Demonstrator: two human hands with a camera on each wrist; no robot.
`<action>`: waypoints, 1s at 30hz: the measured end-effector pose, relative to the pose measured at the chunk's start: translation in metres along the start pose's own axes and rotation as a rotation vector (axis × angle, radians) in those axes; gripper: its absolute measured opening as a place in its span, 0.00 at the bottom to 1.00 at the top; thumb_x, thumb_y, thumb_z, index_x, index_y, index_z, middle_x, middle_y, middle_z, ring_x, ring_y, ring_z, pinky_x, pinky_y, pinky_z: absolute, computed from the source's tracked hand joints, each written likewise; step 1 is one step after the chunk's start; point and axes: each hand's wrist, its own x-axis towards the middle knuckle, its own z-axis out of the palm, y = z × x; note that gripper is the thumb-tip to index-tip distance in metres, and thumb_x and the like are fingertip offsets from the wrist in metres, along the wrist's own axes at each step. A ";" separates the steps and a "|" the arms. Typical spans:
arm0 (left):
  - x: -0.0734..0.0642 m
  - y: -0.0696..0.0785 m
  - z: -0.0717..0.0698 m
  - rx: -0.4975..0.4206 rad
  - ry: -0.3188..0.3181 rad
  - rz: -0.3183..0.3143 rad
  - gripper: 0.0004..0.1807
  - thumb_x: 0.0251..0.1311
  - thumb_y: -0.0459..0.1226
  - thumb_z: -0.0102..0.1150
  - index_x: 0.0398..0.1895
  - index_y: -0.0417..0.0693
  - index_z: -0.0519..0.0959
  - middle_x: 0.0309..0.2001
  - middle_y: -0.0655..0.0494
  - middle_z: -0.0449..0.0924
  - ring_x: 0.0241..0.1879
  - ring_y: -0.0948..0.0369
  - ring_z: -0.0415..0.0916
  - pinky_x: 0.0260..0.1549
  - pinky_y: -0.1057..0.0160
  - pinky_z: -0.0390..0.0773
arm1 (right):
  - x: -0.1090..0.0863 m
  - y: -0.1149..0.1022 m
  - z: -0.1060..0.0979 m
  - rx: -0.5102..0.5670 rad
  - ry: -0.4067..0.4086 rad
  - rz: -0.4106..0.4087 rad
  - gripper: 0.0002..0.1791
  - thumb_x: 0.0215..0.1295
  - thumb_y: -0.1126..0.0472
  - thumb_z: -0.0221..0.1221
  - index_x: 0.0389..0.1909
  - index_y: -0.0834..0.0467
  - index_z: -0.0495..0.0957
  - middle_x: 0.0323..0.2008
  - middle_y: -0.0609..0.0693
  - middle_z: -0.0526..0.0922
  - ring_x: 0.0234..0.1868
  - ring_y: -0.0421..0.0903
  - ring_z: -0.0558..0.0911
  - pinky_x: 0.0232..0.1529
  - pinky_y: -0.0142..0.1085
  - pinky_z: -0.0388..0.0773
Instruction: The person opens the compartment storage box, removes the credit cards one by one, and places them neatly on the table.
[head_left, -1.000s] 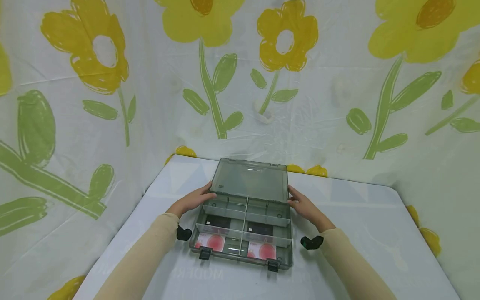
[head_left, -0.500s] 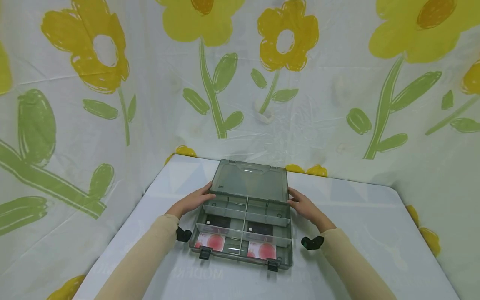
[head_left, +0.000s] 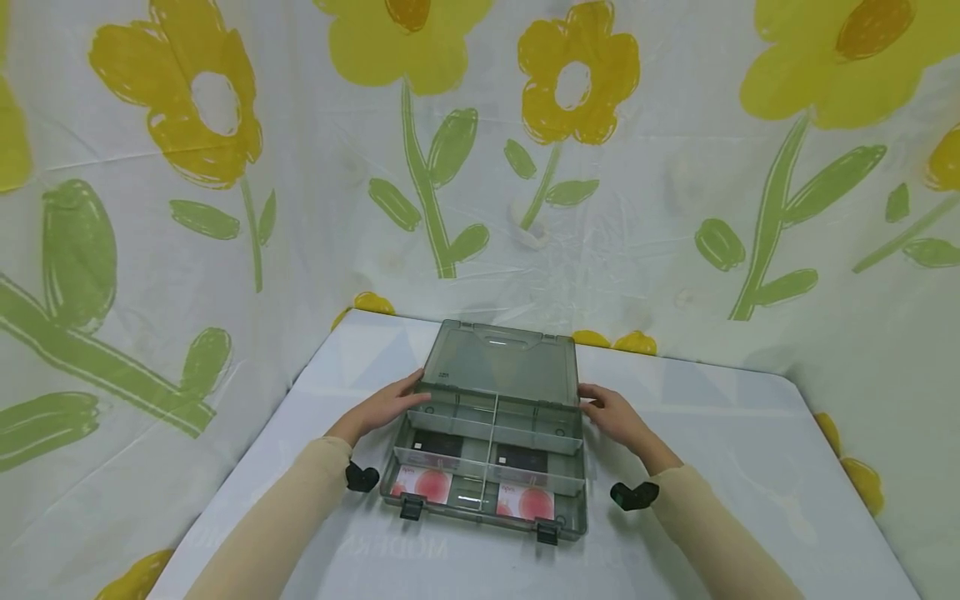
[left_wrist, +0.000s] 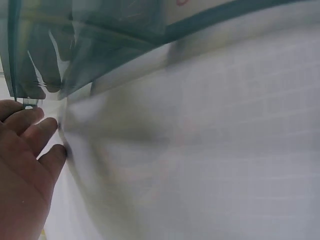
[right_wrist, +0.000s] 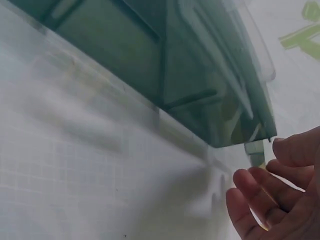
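Observation:
A translucent grey plastic organizer box [head_left: 486,521] lies on the table with its lid [head_left: 504,362] folded back toward the wall. Dividers split it into several compartments. Two pink-and-white cards [head_left: 422,484] are in the front row, and two dark cards [head_left: 522,459] lie in the row behind. My left hand [head_left: 381,410] is at the box's left side by the hinge, its fingers extended near the rear corner in the left wrist view. On the opposite side, my right hand [head_left: 617,417] has loosely bent fingers, with the thumb tip close to the box's corner [right_wrist: 270,139].
The white table [head_left: 720,500] extends on both sides of the box. A white curtain [head_left: 645,217] printed with yellow flowers hangs behind and at the sides. Two black latches [head_left: 547,532] stick out from the box's front edge. Black wrist devices [head_left: 634,496] sit below both hands.
The lid has tipped slightly farther back and now lies flatter. Both wrists have shifted a little outward, and the right fingers have slipped lower along the lid's edge. The cards stay put.

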 end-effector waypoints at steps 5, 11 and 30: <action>-0.008 -0.002 0.002 0.008 0.025 0.018 0.42 0.76 0.53 0.50 0.82 0.45 0.48 0.81 0.42 0.46 0.78 0.41 0.48 0.76 0.39 0.53 | -0.010 -0.006 0.000 -0.005 -0.002 -0.016 0.25 0.79 0.62 0.51 0.72 0.66 0.67 0.67 0.65 0.73 0.63 0.63 0.76 0.59 0.55 0.80; -0.022 -0.003 0.004 -0.026 0.033 0.063 0.41 0.76 0.49 0.52 0.82 0.44 0.49 0.81 0.42 0.47 0.78 0.42 0.49 0.76 0.41 0.54 | -0.023 -0.011 -0.002 -0.031 0.012 -0.080 0.24 0.79 0.62 0.52 0.71 0.66 0.68 0.65 0.65 0.75 0.62 0.64 0.77 0.58 0.55 0.81; -0.050 -0.010 0.014 -0.029 0.089 0.237 0.43 0.68 0.47 0.65 0.80 0.43 0.57 0.80 0.46 0.51 0.76 0.44 0.56 0.73 0.46 0.61 | -0.055 -0.045 -0.006 0.049 -0.066 -0.093 0.22 0.78 0.62 0.53 0.69 0.65 0.71 0.60 0.61 0.79 0.57 0.56 0.80 0.56 0.51 0.82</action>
